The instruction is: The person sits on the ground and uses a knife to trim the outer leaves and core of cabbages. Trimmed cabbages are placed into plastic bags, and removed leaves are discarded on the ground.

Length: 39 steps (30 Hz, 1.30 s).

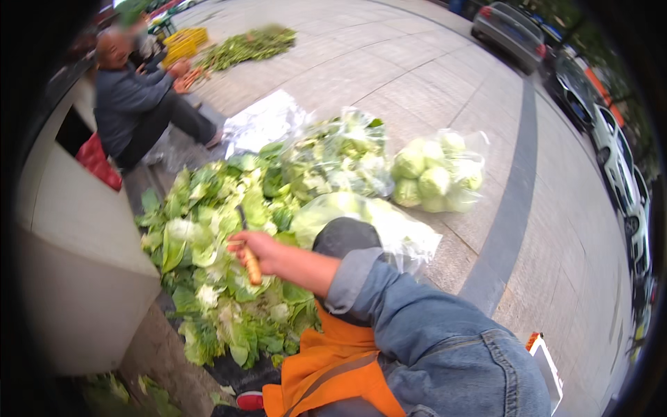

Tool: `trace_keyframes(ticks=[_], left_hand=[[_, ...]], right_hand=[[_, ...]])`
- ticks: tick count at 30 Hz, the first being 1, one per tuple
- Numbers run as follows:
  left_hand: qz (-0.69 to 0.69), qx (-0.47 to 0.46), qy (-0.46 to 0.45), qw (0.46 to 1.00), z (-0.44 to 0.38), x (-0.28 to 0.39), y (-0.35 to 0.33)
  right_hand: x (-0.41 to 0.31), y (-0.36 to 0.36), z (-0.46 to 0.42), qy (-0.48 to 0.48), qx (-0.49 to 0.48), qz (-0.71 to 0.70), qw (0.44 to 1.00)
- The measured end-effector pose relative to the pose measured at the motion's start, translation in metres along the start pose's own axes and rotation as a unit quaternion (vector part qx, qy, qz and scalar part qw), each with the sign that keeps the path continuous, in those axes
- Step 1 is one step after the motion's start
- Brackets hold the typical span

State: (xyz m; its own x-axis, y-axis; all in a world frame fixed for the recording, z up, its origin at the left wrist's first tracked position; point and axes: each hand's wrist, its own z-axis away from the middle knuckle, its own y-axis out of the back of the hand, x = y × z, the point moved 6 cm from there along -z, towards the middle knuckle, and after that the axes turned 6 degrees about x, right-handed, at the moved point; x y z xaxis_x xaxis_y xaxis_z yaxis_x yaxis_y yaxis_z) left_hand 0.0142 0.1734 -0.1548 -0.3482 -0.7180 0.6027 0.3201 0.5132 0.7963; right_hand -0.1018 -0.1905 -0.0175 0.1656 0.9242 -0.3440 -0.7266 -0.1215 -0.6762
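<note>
My right hand (263, 250), reaching from a rolled denim sleeve, grips the orange-brown handle of a knife (252, 267). Its narrow dark blade points away from me, over the leaves. Beneath the hand spreads a large heap of loose green cabbage leaves (193, 245), some torn and pale. My left hand is out of view. Just beyond my forearm lies a clear plastic bag (333, 208) with pale green contents, partly hidden by my dark-clad knee (346, 237). Farther out sit a clear bag of leafy greens (333, 161) and a clear bag of round cabbages (432, 180).
A pale wall block (88, 250) borders the heap at left, with a red bag (99, 161) behind it. A seated person (130, 104) is beside a shiny silvery sheet (266, 122). Yellow crates (185, 44) and a green vegetable pile (255, 47) lie beyond. Parked cars (510, 31) line the paving.
</note>
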Motion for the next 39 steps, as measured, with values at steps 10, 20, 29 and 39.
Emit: trace_keyframes(ticks=[10,20,29,39], left_hand=[[-0.247,0.034,-0.054,0.967,-0.170,0.137,0.121],[-0.320,0.243,0.281,0.872,-0.081,-0.042,0.492],[-0.264,0.194,0.441,0.836,0.092,-0.128,0.466],[-0.323,0.180,0.376,0.850,0.100,-0.208,0.467]], right_hand=[[-0.015,0.060,0.006,0.064,0.029,0.016,0.997],[-0.023,0.048,0.032,0.041,-0.068,0.016,0.997],[-0.008,0.055,0.023,-0.020,-0.059,0.086,0.994],[0.002,0.063,-0.008,0.013,0.031,0.120,0.992]])
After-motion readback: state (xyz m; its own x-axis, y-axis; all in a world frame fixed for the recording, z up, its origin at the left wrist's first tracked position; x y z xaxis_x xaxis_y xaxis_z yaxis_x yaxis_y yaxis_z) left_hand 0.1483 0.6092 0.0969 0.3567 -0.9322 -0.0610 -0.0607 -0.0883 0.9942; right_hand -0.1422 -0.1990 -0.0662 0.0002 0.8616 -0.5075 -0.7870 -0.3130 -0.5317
